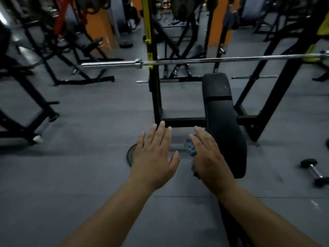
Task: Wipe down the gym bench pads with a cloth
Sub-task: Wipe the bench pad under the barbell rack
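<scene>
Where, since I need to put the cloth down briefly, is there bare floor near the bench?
Bare floor lies left of the weight plate, up to the machine base, and between the bench pad and the dumbbell. Crowded: the rack frame under the barbell, around the pad's far end.

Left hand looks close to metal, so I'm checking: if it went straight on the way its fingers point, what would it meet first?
Probably the rack's black base bar, just beyond the fingertips of the open left hand. Depth is unclear: the hand may pass above it.
</scene>
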Demonstrator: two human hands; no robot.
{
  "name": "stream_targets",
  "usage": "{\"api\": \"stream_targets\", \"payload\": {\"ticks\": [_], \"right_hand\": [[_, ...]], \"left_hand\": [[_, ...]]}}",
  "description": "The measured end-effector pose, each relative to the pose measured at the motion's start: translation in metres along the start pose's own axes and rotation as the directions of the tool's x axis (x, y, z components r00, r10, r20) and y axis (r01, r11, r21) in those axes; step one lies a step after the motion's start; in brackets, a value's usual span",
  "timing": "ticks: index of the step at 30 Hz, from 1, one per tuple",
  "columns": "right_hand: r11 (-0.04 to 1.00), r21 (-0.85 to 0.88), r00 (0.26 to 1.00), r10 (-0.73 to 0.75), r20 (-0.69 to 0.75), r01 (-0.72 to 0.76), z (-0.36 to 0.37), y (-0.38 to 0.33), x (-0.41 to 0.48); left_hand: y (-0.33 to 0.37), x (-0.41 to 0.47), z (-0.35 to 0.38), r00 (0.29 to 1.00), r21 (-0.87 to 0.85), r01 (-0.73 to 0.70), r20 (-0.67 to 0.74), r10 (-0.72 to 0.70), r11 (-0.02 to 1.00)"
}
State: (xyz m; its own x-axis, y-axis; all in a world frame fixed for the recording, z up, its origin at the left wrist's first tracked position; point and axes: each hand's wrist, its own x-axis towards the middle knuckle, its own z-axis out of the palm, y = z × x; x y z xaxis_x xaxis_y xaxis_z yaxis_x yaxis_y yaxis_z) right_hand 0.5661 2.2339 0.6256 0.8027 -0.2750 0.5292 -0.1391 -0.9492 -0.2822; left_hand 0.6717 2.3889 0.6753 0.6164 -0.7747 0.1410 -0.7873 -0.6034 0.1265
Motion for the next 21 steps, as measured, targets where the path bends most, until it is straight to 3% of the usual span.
{"api": "stream_targets", "payload": {"ticks": [9,21], "right_hand": [[0.979,-0.131,0.987,0.151,-0.06,-0.158,0.056,0.091,0.13],[0.898,-0.257,0.927,0.308,-0.216,-0.358,0.112,0.221,0.293]], "left_hand": [[-0.043,0.198,0.024,0.98,-0.047,-0.198,0.007,0.199,0.979],[-0.057,0.469,0.062,0.856,-0.043,-0.512,0.05,0.514,0.858]]}}
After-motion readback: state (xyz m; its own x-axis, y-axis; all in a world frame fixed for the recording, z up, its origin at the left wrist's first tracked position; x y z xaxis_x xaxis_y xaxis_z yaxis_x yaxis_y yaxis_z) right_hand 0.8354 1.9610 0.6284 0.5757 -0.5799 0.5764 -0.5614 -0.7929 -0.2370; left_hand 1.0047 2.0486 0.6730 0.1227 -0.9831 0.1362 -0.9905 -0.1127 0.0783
